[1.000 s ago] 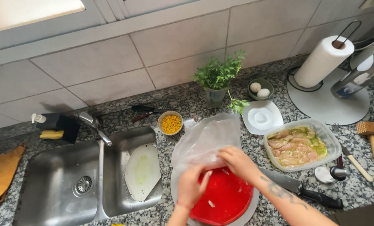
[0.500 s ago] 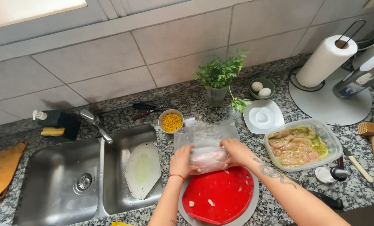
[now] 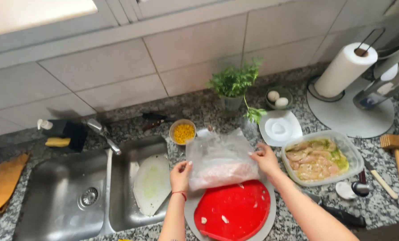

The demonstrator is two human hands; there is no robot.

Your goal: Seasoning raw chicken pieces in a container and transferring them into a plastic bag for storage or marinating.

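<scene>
Since a second ago both hands have lifted from the red board point(image 3: 233, 214) to the plastic bag point(image 3: 219, 160), now stretched over pale meat at the board's far edge. Left hand point(image 3: 180, 175) and right hand point(image 3: 266, 158) each pinch a bag side with closed fingers. One corn bowl point(image 3: 182, 132), two eggs point(image 3: 277, 98), one chicken tray point(image 3: 317, 157) sit on the table.

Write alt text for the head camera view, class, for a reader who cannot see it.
Two bare hands, left hand and right hand, hold a clear plastic bag of pale raw meat above a red cutting board on a granite counter. Beside it sit a container of marinated chicken, a bowl of corn and a double steel sink.
</scene>
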